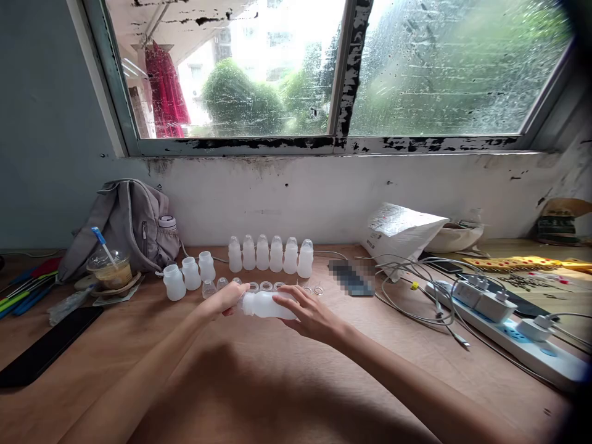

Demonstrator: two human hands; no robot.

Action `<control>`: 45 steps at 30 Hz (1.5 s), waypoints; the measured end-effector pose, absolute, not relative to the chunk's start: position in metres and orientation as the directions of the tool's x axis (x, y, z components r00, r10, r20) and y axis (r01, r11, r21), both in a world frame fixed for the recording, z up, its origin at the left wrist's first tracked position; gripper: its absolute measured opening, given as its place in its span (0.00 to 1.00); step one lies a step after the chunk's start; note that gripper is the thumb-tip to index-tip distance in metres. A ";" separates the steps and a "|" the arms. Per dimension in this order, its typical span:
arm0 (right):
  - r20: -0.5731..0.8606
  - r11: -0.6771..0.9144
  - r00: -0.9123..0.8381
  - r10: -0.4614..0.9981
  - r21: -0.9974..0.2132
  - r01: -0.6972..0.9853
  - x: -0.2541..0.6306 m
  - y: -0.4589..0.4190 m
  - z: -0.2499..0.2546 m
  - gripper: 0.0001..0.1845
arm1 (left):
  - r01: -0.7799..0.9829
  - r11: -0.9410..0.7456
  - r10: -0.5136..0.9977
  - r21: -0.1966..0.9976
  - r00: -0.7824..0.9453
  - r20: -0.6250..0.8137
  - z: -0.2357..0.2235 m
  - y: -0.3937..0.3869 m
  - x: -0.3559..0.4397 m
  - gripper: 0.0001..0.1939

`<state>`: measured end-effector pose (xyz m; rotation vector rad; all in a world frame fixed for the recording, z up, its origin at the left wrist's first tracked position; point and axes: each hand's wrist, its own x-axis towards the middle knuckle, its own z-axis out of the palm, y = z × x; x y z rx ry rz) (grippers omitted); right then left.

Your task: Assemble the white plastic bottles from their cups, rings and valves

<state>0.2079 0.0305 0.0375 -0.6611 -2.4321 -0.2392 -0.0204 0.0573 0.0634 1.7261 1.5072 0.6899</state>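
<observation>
A frosted white baby bottle [266,305] lies on its side between my hands, just above the table, its neck end to the left. My right hand [305,311] is closed round the body. At the neck, my left hand [226,298] pinches a clear part that looks like the bottle's cap; my fingers partly cover it. Behind my hands runs a row of clear caps [209,288] and pale rings [266,287], partly hidden. Several capped bottles [276,254] stand upright farther back. Three open bottles without caps [174,282] stand to the left.
At left are a grey backpack [134,222], an iced drink cup [111,268], pens [28,296] and a black flat slab [50,345]. At right, a phone-like blurred item [351,279], a silvery bag [402,231], tangled cables [416,308] and a power strip [509,333] lie about.
</observation>
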 end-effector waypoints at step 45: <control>-0.079 -0.099 -0.341 0.937 -0.994 -0.039 0.213 0.022 0.003 0.21 | 0.762 -0.643 0.654 -0.079 0.600 0.460 0.022 0.033 0.010 0.24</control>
